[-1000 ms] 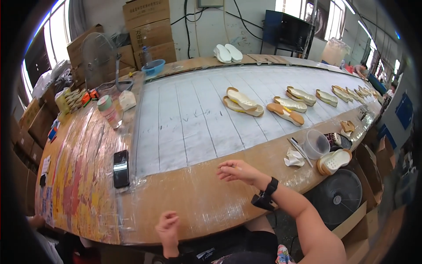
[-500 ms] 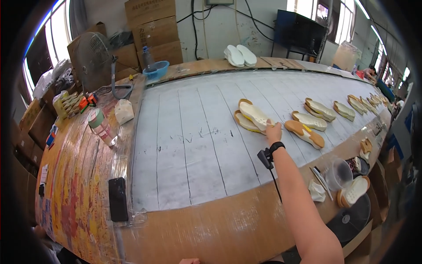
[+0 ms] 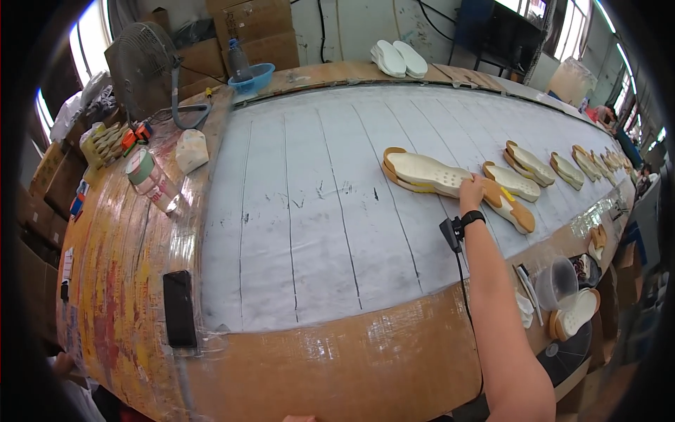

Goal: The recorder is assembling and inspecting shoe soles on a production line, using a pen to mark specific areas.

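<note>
1. Head view: the right hand (image 3: 471,191) reaches far across the pale worktop (image 3: 309,211), its fingers resting flat on the near end of a cream shoe sole (image 3: 427,174) with a tan rim.
2. Whether those fingers are clamped cannot be told.
3. More soles (image 3: 529,163) lie in a row to the right.
4. The left hand (image 3: 299,418) barely shows at the bottom edge; its fingers are hidden.
5. A black phone (image 3: 180,308) lies near the worktop's front edge.

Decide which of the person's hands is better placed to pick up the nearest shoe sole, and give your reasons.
The right hand looks better placed: it already rests on the heel end of the nearest shoe sole on the white belt. The left hand is barely visible at the lower edge, far away.
</note>
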### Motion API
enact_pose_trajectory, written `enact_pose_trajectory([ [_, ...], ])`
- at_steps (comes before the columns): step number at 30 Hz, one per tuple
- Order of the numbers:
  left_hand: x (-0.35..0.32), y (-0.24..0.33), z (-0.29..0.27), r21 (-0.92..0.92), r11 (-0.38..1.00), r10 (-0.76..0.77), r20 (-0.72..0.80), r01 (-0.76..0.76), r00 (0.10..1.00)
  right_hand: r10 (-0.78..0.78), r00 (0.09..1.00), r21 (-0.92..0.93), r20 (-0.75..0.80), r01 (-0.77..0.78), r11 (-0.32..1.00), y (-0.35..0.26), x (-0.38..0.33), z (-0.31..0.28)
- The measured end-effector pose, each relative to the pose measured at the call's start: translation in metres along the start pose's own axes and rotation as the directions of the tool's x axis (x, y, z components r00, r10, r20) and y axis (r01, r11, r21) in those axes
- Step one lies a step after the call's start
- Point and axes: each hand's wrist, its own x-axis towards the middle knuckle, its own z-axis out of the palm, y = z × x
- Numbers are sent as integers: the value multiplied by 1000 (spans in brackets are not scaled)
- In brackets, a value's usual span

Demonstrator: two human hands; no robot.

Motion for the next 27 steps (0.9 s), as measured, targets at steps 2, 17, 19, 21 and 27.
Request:
enact_pose_trajectory([
  [2,-1,1,2,-10,1000,20,-5,-20,1000,53,993,105,102,-64,992,2,4,-7],
  [17,-1,3,21,-445,864,-182,157,234,971,-141,-147,-100,979,-950,294,-98,-207,-153],
  [19,18,35,21,-551,831,-52,57,75,997,-302,-222,-101,927,-924,370,-94,-248,-197],
  [21,36,63,27,-683,729,-72,3,55,997,-339,-265,-148,903,-931,333,-93,-278,-245],
  [27,24,76,29,-882,456,-120,74,121,990,-433,-264,-86,862,-917,389,-85,-345,-307],
])
